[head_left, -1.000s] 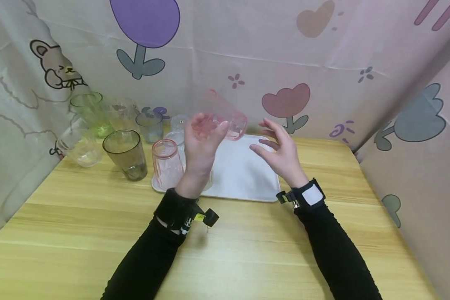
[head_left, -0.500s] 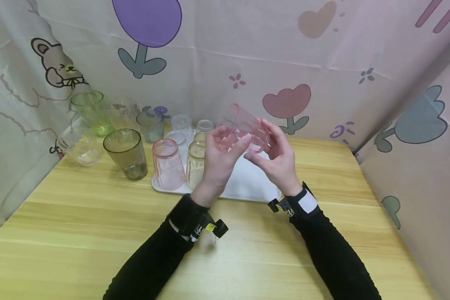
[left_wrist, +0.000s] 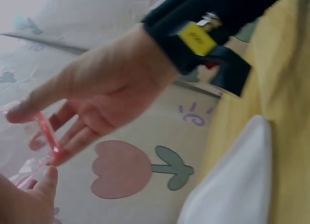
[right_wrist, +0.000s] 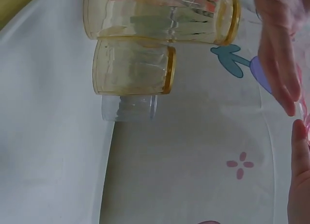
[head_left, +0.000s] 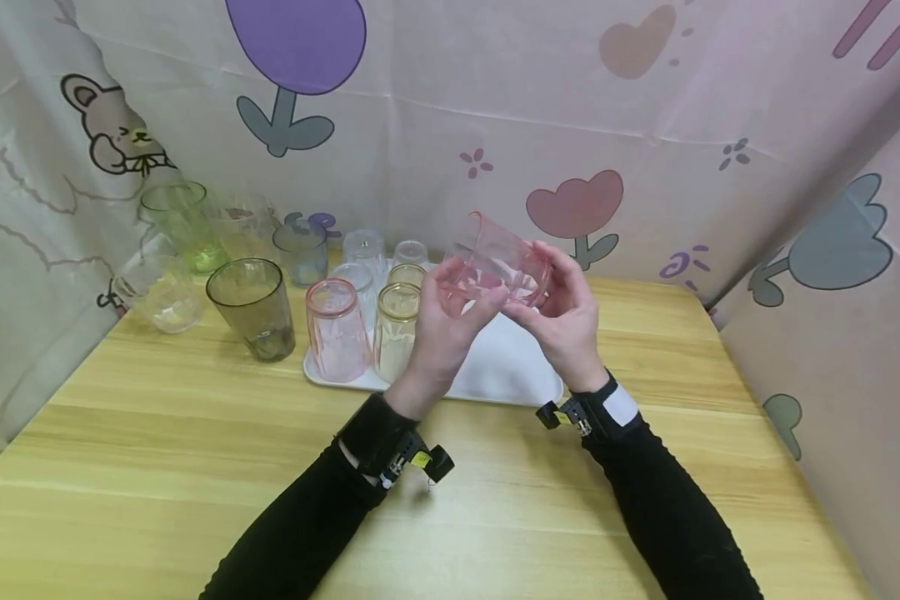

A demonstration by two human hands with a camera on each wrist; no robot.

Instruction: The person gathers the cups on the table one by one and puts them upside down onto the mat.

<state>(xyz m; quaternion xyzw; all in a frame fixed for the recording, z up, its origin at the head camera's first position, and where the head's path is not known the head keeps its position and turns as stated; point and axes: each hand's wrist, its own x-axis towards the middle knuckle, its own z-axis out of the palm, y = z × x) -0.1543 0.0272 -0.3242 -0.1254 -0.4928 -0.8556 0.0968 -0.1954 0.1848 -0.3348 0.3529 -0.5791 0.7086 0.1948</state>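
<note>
Above the white tray [head_left: 495, 367], both hands meet around one pink glass [head_left: 498, 260], held in the air and tipped on its side with its mouth toward the upper left. The left hand [head_left: 446, 321] curls its fingers round the rim end, and the right hand [head_left: 562, 317] cups the base end with thumb and fingers wrapped about it. In the left wrist view the pink rim [left_wrist: 46, 132] shows pinched at the fingertips.

On the tray's left half stand glasses turned mouth down: another pink one [head_left: 336, 329], two amber ones [head_left: 395, 329], and clear ones [head_left: 365, 247] behind them. None holds any liquid that can be seen. The right half of the tray, under the hands, is bare, so by the look of it the tray is partly filled and the glass in hand is not yet set down.

Left of the tray, upright on the bench [head_left: 195, 450], wait a smoky grey glass [head_left: 251, 307], a clear squat one [head_left: 157, 292], a green one [head_left: 180, 221], a bluish one [head_left: 300, 252] and a further clear glass [head_left: 246, 223], all seemingly empty and off the tray.
</note>
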